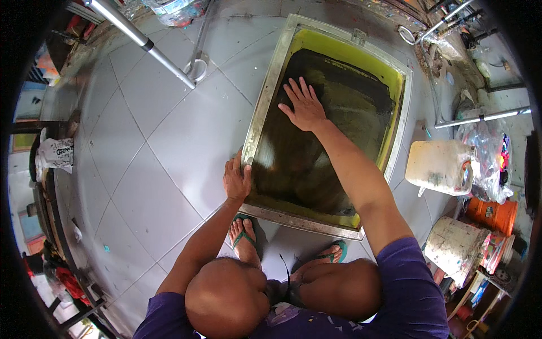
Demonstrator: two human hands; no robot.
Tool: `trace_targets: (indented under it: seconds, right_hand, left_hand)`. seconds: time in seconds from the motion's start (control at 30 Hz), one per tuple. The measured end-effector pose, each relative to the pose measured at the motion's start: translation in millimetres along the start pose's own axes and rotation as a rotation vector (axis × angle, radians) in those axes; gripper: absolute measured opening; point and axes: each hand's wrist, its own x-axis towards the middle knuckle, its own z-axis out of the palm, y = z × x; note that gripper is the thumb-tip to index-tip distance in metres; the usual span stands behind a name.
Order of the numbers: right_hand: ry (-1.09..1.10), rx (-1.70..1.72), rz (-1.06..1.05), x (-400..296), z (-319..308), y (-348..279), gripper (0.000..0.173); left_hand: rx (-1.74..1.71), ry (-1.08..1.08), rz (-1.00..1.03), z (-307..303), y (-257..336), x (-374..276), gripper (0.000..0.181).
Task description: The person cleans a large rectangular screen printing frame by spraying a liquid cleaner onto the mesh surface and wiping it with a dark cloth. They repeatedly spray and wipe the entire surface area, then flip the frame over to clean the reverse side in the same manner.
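A screen printing frame [324, 231] with a pale, stained metal border lies before my feet, turned at a slant. Its mesh [275, 169] is mostly dark and looks wet or glossy in places, with yellow-green emulsion [322, 42] showing around the margins. My left hand [237, 178] grips the frame's left side near the lower corner, thumb on the top edge and fingers down the outside. On the upper left of the dark mesh, my right hand [305, 108] rests palm down with fingers spread, holding nothing.
Grey floor tiles [169, 114] surround the frame. Metal stand legs [139, 40] reach the floor at upper left. To the right are a stained plastic jerrycan [438, 165], a paint-smeared white bucket [455, 248], an orange bucket [493, 216] and a clear plastic bag [482, 135].
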Motion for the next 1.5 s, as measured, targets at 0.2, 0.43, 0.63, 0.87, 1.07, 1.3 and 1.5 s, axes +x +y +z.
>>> trace_targets:
  seconds: [0.2,0.43,0.63,0.87,1.07,1.3,1.5]
  right_hand:
    - [-0.146,0.218,-0.232,-108.3,4.9,-86.1,0.09]
    - [-0.359,0.295,-0.505,-211.3,4.8,-101.5,0.082]
    - [-0.096,0.064,0.075,-187.9,-24.1,-22.4,0.086]
    - [-0.261,0.197,-0.142,-221.0,20.5,-114.5,0.091]
    - [-0.329,0.174,-0.038,-328.7,-3.4,-74.7,0.087]
    - [0.067,0.078,0.738,-345.2,0.2,-32.4,0.091]
    - [0.04,0.213,0.22,-280.8,27.1,-88.0,0.088]
  left_hand:
    - [-0.043,0.022,0.012,-1.2,2.1,-0.3,0.059]
    - [-0.02,0.024,0.046,-1.5,-2.4,-1.8,0.06]
    - [0.024,0.035,0.061,4.6,-4.8,-3.0,0.058]
    - [0.083,0.049,0.045,9.8,-6.5,-3.2,0.054]
    - [0.061,0.047,0.014,10.1,-5.4,-1.6,0.054]
    - [0.097,0.054,0.07,9.5,-5.7,-0.8,0.054]
    - [0.034,0.007,-0.033,8.8,-2.7,-1.0,0.058]
